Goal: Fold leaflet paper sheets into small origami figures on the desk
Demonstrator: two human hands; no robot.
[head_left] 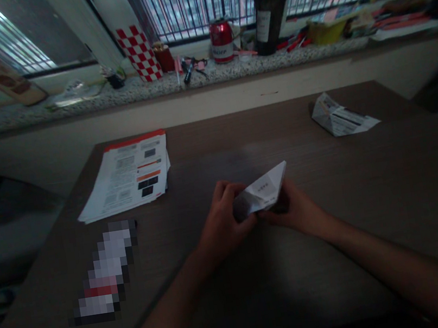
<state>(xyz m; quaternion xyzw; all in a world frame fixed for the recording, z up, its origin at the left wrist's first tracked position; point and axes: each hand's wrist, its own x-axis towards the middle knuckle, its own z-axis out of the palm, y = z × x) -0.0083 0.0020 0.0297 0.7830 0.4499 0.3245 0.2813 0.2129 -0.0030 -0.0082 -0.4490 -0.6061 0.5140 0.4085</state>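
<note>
A folded sheet of white printed paper (266,187) is held just above the middle of the table, with its pointed corner up and to the right. My left hand (224,215) is closed on its left end, fingers behind and thumb below. At the lower right edge my right hand (293,207) pinches the same folded paper; most of those fingers are hidden behind it. A second folded paper shape (339,116) lies apart at the table's far right. The stack of printed sheets (123,181) rests at the far left.
On the brown table (371,190), a pixelated phone-like object (105,271) lies at the left. Beyond the table runs a granite windowsill (106,101) with a checkered bottle (138,50), a red can (221,40), a dark cup (269,22) and a yellow container (326,31).
</note>
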